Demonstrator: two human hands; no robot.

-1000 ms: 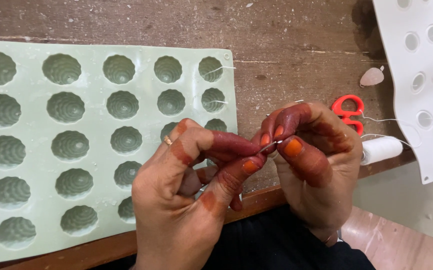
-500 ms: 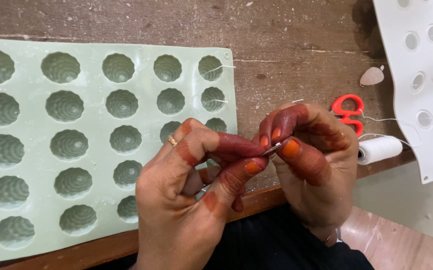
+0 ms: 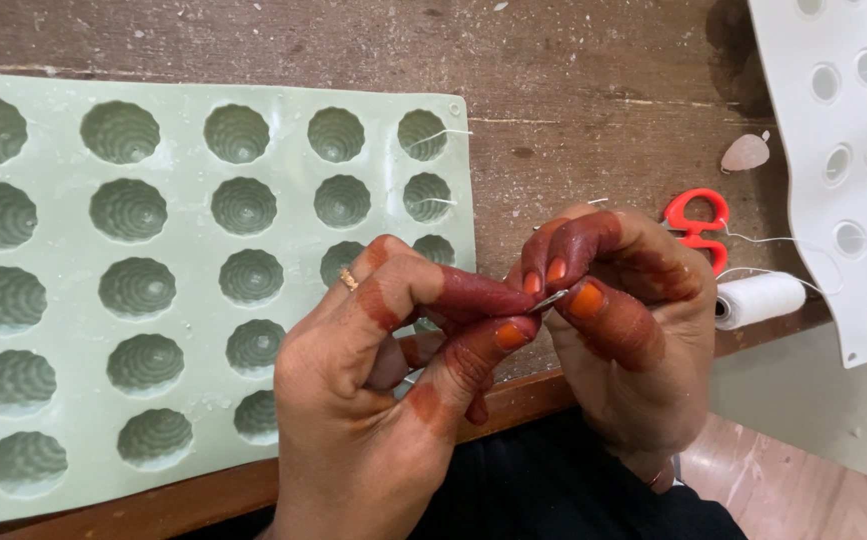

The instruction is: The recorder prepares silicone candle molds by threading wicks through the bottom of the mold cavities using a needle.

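Right at the fingertips sits a small metal piece (image 3: 550, 299), thin and silvery, maybe a needle or a wick tab; it is too small to say which. The right hand (image 3: 623, 330) pinches it between thumb and forefinger, closed tight on it. The left hand (image 3: 383, 380) meets it from the other side, thumb and forefinger pressed together just against the metal, apparently nipping a thread end, though the thread itself cannot be made out there.

Beyond the left knuckles lies the green silicone mould (image 3: 103, 270), rows of ribbed cups. Two cups in the column nearest the fingers show short white wicks (image 3: 438, 135) sticking out; the rest look bare, so by my reading the wicking has only begun and most cups remain.

Past the right hand's fingers, red scissors (image 3: 695, 222) rest on the wooden table (image 3: 573, 60), a white thread spool (image 3: 759, 299) just beside them, and a white mould (image 3: 843, 150) further out.
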